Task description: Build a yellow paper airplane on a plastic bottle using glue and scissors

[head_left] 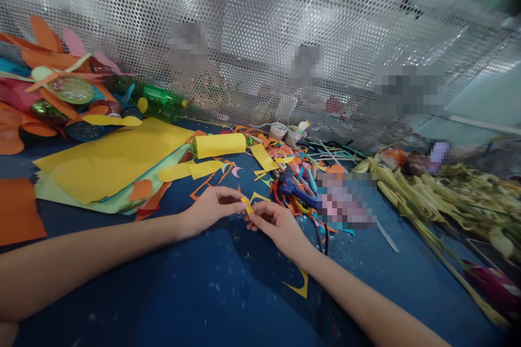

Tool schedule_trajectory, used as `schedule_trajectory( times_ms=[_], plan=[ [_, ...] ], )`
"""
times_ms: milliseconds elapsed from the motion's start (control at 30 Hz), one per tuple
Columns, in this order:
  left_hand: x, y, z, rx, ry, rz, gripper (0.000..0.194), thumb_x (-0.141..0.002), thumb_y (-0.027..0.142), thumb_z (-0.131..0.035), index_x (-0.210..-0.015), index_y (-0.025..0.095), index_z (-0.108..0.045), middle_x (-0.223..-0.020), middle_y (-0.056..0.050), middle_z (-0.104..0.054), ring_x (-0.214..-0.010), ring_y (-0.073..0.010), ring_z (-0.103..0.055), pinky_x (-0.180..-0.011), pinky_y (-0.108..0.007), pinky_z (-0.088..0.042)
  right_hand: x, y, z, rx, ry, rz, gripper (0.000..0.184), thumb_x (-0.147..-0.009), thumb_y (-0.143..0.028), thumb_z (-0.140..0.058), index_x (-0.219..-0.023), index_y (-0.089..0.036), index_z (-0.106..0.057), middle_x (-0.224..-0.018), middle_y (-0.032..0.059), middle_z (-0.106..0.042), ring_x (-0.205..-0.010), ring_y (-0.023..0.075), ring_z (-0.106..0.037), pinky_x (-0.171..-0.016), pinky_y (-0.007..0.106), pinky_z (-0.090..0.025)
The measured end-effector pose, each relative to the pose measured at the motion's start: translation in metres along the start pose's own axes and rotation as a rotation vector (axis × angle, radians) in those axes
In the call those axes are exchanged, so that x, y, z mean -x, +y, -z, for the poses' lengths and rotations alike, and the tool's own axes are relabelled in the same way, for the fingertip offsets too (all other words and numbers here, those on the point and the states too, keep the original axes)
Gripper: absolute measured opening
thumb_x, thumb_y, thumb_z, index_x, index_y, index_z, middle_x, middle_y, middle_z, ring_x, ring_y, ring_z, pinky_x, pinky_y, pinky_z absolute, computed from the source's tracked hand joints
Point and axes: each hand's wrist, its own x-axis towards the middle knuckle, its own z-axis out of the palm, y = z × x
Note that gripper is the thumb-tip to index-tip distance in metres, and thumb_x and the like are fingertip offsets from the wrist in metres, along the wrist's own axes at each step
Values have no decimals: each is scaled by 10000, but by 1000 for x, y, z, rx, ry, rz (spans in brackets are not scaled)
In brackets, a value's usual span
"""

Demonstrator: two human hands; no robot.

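Note:
Between my two hands, just above the blue table [195, 282], is a small yellow paper strip [247, 206]. The thumb and fingers of my left hand [215, 206] pinch its upper left end. My right hand [277, 222] grips the lower right end, its fingers curled in. Beyond my hands lies a green bottle wrapped in yellow paper [222, 145], on its side. Yellow paper petal shapes [179, 171] rest left of it. A blue glue gun [295, 190] lies to the right of my hands, among paper scraps.
Stacked yellow and green sheets [114, 157] lie at left, near bottles with paper petals [69, 92]. Colourful scraps [280, 152] spread behind my hands. A clear glue stick [387, 237] and dried husks [459, 195] are at right. A perforated metal screen [252, 27] stands along the back.

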Motion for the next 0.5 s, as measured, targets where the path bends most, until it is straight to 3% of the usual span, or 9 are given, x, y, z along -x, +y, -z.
schedule_trajectory(
  times_ms=[500],
  plan=[
    [0, -2, 0, -31, 44, 7, 121, -706, 263, -667, -747, 149, -660, -684, 7, -641, -649, -99, -563, -666, -216, -443, 0, 3, 0, 12, 20, 3, 203, -737, -349, -623, -855, -190, -578, -753, 3, -650, -660, 128, -628, -685, 285, -520]
  ],
)
